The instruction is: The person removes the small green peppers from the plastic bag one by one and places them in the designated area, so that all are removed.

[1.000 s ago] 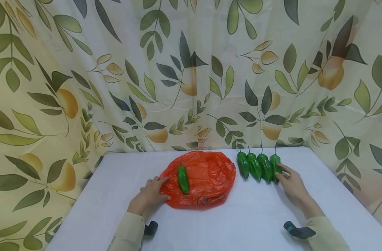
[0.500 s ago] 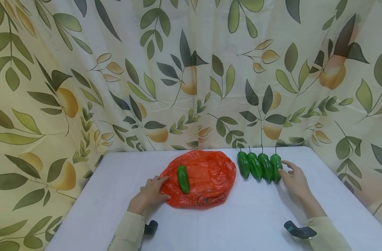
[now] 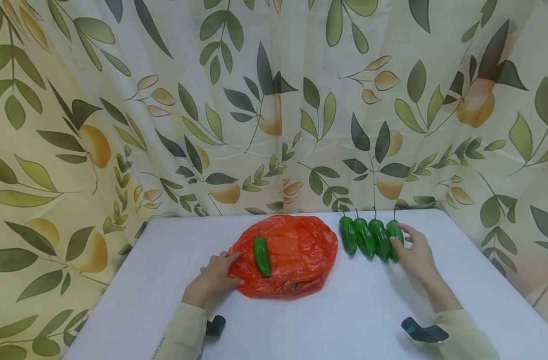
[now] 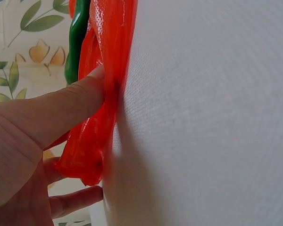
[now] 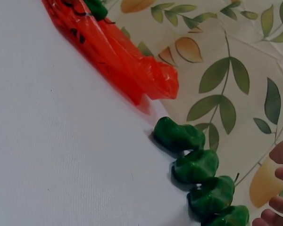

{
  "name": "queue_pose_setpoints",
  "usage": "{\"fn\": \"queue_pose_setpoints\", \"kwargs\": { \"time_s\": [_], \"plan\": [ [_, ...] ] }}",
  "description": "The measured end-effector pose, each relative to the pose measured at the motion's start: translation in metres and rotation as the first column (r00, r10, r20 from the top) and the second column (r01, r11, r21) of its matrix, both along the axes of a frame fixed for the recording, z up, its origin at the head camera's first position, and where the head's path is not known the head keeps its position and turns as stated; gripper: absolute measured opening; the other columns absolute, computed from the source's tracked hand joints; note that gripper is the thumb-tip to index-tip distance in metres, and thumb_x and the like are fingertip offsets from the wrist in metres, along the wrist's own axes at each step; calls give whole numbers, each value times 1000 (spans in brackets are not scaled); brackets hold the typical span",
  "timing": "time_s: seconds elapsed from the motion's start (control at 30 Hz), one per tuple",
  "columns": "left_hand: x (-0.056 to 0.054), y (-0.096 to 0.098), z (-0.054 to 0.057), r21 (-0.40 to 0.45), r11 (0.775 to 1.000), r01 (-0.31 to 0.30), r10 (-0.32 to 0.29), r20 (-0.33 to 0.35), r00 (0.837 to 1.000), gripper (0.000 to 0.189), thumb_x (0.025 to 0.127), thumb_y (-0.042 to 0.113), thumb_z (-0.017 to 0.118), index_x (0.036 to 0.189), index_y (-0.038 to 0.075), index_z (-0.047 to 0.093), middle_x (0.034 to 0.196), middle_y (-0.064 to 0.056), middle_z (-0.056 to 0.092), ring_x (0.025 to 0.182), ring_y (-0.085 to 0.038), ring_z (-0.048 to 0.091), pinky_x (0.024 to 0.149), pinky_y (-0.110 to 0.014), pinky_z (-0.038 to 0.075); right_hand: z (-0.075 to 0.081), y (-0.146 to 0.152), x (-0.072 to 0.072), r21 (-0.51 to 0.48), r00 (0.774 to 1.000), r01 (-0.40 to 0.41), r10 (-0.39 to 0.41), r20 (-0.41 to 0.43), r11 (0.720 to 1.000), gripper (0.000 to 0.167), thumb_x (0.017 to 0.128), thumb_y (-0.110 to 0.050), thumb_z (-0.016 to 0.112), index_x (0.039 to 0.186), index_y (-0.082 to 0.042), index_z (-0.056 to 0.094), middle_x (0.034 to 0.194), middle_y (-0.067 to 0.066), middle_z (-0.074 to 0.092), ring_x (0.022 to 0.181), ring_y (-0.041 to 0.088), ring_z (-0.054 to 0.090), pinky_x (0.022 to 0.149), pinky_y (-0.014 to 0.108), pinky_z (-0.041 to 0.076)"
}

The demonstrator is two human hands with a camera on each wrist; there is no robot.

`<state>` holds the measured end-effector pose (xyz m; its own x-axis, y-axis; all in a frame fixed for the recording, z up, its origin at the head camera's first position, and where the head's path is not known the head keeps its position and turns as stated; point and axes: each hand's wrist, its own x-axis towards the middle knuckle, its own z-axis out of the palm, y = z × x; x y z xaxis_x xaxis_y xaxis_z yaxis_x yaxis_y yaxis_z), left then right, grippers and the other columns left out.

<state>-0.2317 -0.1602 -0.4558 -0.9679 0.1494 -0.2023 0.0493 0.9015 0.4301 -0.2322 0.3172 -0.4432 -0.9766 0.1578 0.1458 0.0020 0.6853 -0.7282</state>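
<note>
My left hand [image 3: 216,276] rests at the left edge of a crumpled red plastic bag [image 3: 305,250], thumb and fingers spread apart. In the left wrist view the thumb [image 4: 80,96] presses on the bag's film and other fingers [image 4: 78,200] reach past its edge. A glossy green pepper [image 3: 262,256] lies upon the bag, stem toward the back. Right of the bag, several more green peppers [image 3: 364,237] lie side by side in a row. My right hand [image 3: 415,255], fingers loosely bent, is over the rightmost pepper [image 3: 394,231], its thumb overlapping it in the head view.
A white cloth [image 3: 296,325] covers the table. Behind and beside it hangs a curtain [image 3: 301,65] printed with leaves and fruit. Dark wrist devices [image 3: 424,330] sit by both beige sleeves [image 3: 183,330]. The pepper stems point toward the table's back edge.
My right hand drew slightly right, off the rightmost pepper, then came back left and up over it. The left hand, bag and peppers look unmoved.
</note>
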Motion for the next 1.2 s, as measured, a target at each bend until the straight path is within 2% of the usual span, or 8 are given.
{"fn": "queue_pose_setpoints", "kwargs": {
  "time_s": [0.17,0.33,0.43,0.57,0.8,1.2],
  "plan": [
    [0,0,0,-3,1000,0,0,-2,1000,80,81,32,84,151,25,48,147,-12,50,133,-36,45,102,-73,44,4,-10,3,-7,999,-28,27,-28,1000,55,106,-21,47,150,9,34,150,42,31,128,56,40,98,69,44],
    [1,0,0,-4,1000,-12,12,4,1000,79,81,32,84,151,26,47,148,-12,50,134,-36,45,101,-72,45,6,-18,4,10,995,-68,69,-66,998,53,105,-19,50,149,8,38,147,42,34,124,56,44,97,71,42],
    [0,-1,-1,0,1000,-14,14,5,1000,79,81,32,84,151,25,47,148,-12,49,134,-36,45,100,-72,45,6,-23,5,24,992,-89,91,-84,996,52,104,-17,52,147,8,40,145,41,37,121,54,46,93,64,47],
    [-1,-1,-1,-2,1000,-5,5,4,1000,79,82,32,84,151,25,47,147,-12,50,133,-35,45,101,-71,46,9,-30,8,40,991,-112,114,-68,993,52,104,-19,53,148,7,40,145,37,39,120,49,46,88,52,53],
    [-3,-1,-1,-3,1000,-3,3,2,1000,78,83,33,83,151,26,47,146,-11,50,132,-35,45,101,-71,45,11,-44,9,42,985,-164,166,-57,986,51,104,-20,55,148,3,42,149,36,36,126,51,45,95,61,53],
    [-2,-2,-2,4,1000,3,-3,-2,1000,79,82,34,84,151,25,47,146,-11,51,131,-33,45,102,-70,45,9,-76,11,44,967,-242,244,-67,969,48,101,-17,59,145,-2,47,150,31,40,130,50,46,98,64,52]
  ]
}}
